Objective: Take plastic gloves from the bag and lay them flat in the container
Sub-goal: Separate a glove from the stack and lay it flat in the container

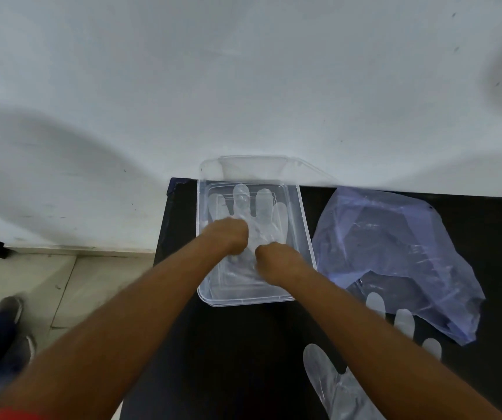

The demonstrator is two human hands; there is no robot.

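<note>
Presently both hands are inside the container (303, 225) at frame centre. The left hand (228, 236) and the right hand (275, 260) are curled, knuckles up, pressing on or pinching the cuff end of a plastic glove (255, 207) that lies on the container floor with its fingers pointing toward the top of the frame. Fingertips are hidden under the knuckles and the picture is motion-blurred, so I cannot tell whether either hand actually grips the film or only presses it flat.

Risks, as judgement:
- The film is thin and likely clings to skin. When the hands lift, the glove may come up with them and crumple or fold.
- The container looks light. A sideways pull on the glove could slide it across the table (243, 344) toward the near edge.
- Glove fingers near the far wall could ride up that wall instead of lying flat.
- Loose gloves (328, 380) at lower right lie under the right forearm, partly out of the bag (395, 244). An arm sweep could drag them off the table.

Surface and room: the table is black and matte, so clear film shows against it. The bag, a bluish translucent one, lies open at right, just beside the container. A clear lid or second tray (252, 166) sits beyond the container at the table's far edge. A plain white wall fills the upper frame. Pale floor tiles and a shoe (8, 307) show at lower left.
</note>
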